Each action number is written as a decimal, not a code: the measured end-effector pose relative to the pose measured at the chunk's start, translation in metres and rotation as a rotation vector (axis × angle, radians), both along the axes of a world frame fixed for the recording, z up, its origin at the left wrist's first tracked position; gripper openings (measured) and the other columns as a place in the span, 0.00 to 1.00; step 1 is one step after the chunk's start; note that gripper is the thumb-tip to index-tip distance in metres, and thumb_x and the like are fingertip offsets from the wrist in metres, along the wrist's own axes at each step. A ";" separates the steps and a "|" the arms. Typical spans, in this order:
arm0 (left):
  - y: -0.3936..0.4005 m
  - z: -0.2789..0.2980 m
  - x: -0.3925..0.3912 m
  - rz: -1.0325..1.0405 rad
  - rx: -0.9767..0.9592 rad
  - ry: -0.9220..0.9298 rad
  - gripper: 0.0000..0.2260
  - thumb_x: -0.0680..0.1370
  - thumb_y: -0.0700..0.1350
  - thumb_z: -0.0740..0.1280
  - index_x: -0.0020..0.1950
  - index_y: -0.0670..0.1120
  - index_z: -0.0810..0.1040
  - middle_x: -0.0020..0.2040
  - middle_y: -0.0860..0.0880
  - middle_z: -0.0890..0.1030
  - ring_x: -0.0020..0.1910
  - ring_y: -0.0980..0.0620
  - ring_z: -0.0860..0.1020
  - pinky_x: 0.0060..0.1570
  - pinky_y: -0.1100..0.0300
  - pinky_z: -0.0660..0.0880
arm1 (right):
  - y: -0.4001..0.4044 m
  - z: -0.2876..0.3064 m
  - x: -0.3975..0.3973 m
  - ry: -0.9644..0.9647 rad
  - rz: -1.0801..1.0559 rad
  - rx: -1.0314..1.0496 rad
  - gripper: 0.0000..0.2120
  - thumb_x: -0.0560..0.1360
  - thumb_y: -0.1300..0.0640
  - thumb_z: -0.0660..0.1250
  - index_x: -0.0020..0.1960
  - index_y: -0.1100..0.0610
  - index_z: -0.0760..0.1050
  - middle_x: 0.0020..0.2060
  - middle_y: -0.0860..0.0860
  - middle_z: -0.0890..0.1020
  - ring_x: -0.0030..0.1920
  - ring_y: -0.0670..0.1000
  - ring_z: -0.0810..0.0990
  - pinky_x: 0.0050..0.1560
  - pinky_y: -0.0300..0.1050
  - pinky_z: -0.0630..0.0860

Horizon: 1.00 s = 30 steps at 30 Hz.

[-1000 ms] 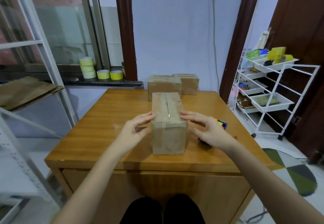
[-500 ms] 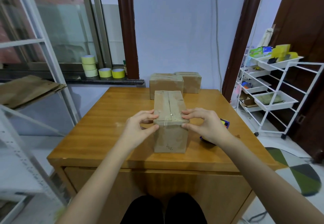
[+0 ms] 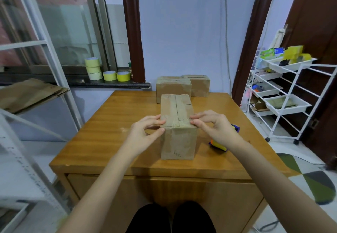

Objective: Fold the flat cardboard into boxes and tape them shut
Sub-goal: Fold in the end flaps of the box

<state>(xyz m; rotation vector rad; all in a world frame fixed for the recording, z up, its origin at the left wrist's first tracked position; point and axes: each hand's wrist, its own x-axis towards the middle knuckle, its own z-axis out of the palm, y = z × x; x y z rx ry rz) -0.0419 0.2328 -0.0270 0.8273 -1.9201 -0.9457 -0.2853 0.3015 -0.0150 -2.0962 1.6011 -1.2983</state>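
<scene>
We are well into the job. The box (image 3: 177,123) stands closed at the middle of the table (image 3: 113,137), its top flaps met along a centre seam with clear tape running down it and over the near edge. Our left hand (image 3: 145,132) grips the near left top corner, fingers curled onto the top and thumb pressing the near face below the edge. Our right hand (image 3: 215,126) does the same on the near right corner, fingertips bent down onto the top; its thumb is hidden from us. We judge this as pressing the tape end flat, the last touch on this box.

Behind it, at the far edge of the table, two finished boxes (image 3: 173,88) sit side by side and touching, both closed, so we count two done and a third nearly done. The tape dispenser (image 3: 218,144), blue and orange, lies on the table just beside the box on its right, partly under our right wrist.

What is left seems to be the flat cardboard (image 3: 31,94) stacked on the shelf to our left, several sheets as far as we can tell. Spare tape rolls (image 3: 107,72) wait on the windowsill.
</scene>
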 end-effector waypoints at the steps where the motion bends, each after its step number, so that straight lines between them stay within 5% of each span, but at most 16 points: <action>1: 0.000 0.000 0.001 -0.002 -0.003 -0.012 0.13 0.74 0.41 0.71 0.53 0.57 0.80 0.62 0.56 0.77 0.51 0.63 0.79 0.50 0.49 0.80 | 0.000 0.002 0.000 0.032 -0.002 0.005 0.08 0.74 0.47 0.66 0.45 0.46 0.83 0.49 0.38 0.81 0.57 0.41 0.76 0.62 0.46 0.71; 4: 0.001 0.002 0.002 -0.014 0.005 -0.039 0.13 0.75 0.41 0.70 0.55 0.57 0.80 0.63 0.56 0.76 0.51 0.63 0.79 0.52 0.49 0.80 | 0.003 0.002 -0.002 -0.012 0.025 0.020 0.16 0.71 0.39 0.65 0.46 0.48 0.84 0.51 0.37 0.81 0.58 0.40 0.76 0.63 0.44 0.71; 8: 0.005 0.008 0.000 -0.007 0.044 -0.019 0.08 0.78 0.45 0.66 0.53 0.54 0.82 0.64 0.54 0.76 0.53 0.59 0.78 0.53 0.50 0.79 | 0.003 -0.005 -0.002 -0.010 0.025 -0.016 0.09 0.71 0.49 0.71 0.49 0.49 0.83 0.53 0.39 0.81 0.60 0.41 0.76 0.63 0.47 0.73; 11: 0.010 0.012 -0.007 0.057 0.020 -0.072 0.10 0.74 0.55 0.68 0.49 0.52 0.82 0.62 0.55 0.76 0.51 0.58 0.78 0.50 0.60 0.78 | 0.002 -0.008 -0.004 0.001 0.049 -0.006 0.08 0.73 0.53 0.71 0.52 0.50 0.82 0.55 0.41 0.80 0.62 0.42 0.74 0.63 0.47 0.74; 14: 0.011 0.006 -0.013 0.144 -0.124 -0.156 0.10 0.73 0.50 0.72 0.51 0.48 0.79 0.61 0.56 0.75 0.50 0.60 0.76 0.48 0.70 0.71 | 0.004 -0.010 -0.007 0.088 0.072 0.010 0.10 0.75 0.56 0.69 0.56 0.50 0.79 0.59 0.42 0.78 0.65 0.43 0.72 0.65 0.48 0.72; 19: 0.014 -0.005 -0.013 0.142 -0.246 -0.224 0.15 0.76 0.48 0.69 0.60 0.45 0.76 0.67 0.52 0.72 0.56 0.59 0.74 0.51 0.63 0.76 | 0.008 -0.009 -0.007 0.183 0.050 -0.003 0.17 0.73 0.45 0.68 0.57 0.53 0.77 0.60 0.44 0.78 0.64 0.44 0.73 0.65 0.48 0.71; 22: 0.019 -0.003 -0.016 0.151 -0.207 -0.275 0.22 0.74 0.53 0.70 0.64 0.46 0.73 0.68 0.53 0.69 0.60 0.57 0.73 0.55 0.58 0.77 | 0.004 -0.007 0.011 0.212 -0.108 -0.051 0.22 0.68 0.36 0.67 0.49 0.54 0.76 0.51 0.44 0.79 0.53 0.46 0.76 0.51 0.47 0.75; 26: 0.021 0.002 -0.025 0.253 -0.271 -0.306 0.23 0.73 0.55 0.70 0.63 0.44 0.73 0.60 0.54 0.73 0.55 0.57 0.74 0.50 0.65 0.70 | -0.002 -0.019 0.022 0.180 -0.180 -0.143 0.15 0.70 0.47 0.73 0.48 0.56 0.75 0.49 0.45 0.77 0.50 0.50 0.73 0.47 0.45 0.73; 30: 0.012 0.000 -0.022 0.209 -0.268 -0.255 0.15 0.75 0.47 0.71 0.58 0.43 0.77 0.57 0.52 0.75 0.51 0.55 0.76 0.52 0.56 0.76 | -0.004 -0.026 0.015 0.074 -0.098 -0.155 0.11 0.71 0.55 0.74 0.50 0.57 0.77 0.51 0.44 0.77 0.53 0.51 0.74 0.52 0.42 0.70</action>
